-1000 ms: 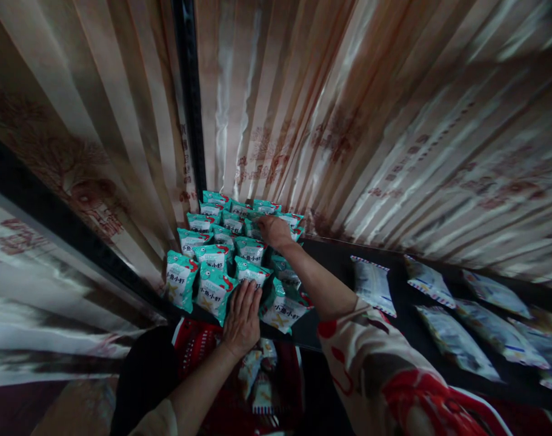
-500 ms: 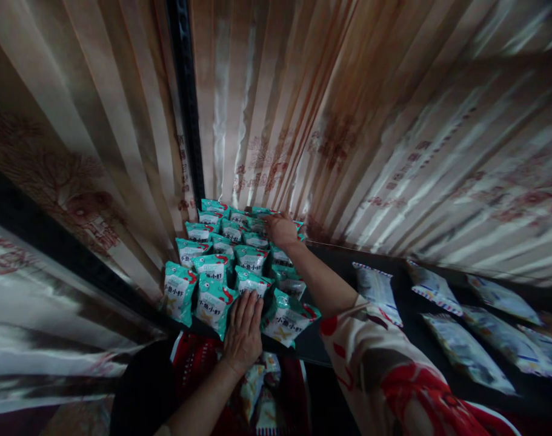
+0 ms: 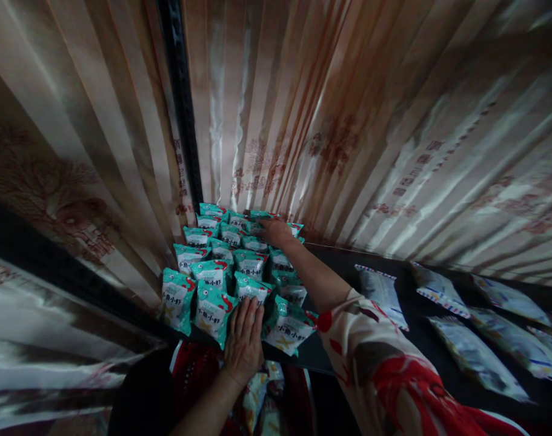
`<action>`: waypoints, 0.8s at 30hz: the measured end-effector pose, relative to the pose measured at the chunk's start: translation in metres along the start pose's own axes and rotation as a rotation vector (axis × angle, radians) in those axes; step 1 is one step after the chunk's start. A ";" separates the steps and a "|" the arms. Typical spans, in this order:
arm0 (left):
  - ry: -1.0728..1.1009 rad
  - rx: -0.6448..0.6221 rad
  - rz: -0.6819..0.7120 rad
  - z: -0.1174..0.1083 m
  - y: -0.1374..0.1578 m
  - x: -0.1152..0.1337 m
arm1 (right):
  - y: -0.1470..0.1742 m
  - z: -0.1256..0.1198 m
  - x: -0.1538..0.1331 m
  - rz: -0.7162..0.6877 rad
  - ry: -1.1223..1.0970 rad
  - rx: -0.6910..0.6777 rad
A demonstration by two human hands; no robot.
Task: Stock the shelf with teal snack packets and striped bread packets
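Fingers straight and close together, the left hand (image 3: 243, 342) lies flat against a front-row teal snack bag (image 3: 252, 286), not closed around it. Whether the right hand (image 3: 276, 232) is clamped on anything I cannot tell; its fingertips are lost among the back bags. Compared with a second ago, it sits slightly farther back and hides more of the bag at the rear right, while the left hand keeps its place. All the teal bags stand in rows on the black shelf (image 3: 334, 260), left of the pale packets (image 3: 480, 357), lower in view than before.
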State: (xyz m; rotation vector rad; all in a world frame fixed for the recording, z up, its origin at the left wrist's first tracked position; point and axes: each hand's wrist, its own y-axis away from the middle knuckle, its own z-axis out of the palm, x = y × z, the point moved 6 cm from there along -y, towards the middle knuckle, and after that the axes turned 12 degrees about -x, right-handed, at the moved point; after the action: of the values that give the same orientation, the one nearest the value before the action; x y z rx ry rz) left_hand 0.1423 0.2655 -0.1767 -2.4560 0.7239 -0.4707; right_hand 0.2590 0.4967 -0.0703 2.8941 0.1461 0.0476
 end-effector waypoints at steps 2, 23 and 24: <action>0.001 -0.006 -0.005 0.000 -0.001 0.000 | -0.001 -0.001 -0.002 -0.005 -0.021 0.003; 0.005 -0.022 0.012 -0.001 -0.001 0.000 | -0.029 0.000 0.046 0.204 -0.310 0.147; 0.002 -0.020 0.013 -0.001 -0.001 0.000 | -0.031 0.002 0.047 0.188 -0.314 0.142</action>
State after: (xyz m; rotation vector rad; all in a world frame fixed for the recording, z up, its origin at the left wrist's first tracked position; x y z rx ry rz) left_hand 0.1425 0.2660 -0.1756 -2.4684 0.7485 -0.4634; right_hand 0.3029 0.5309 -0.0785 2.9987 -0.1865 -0.3965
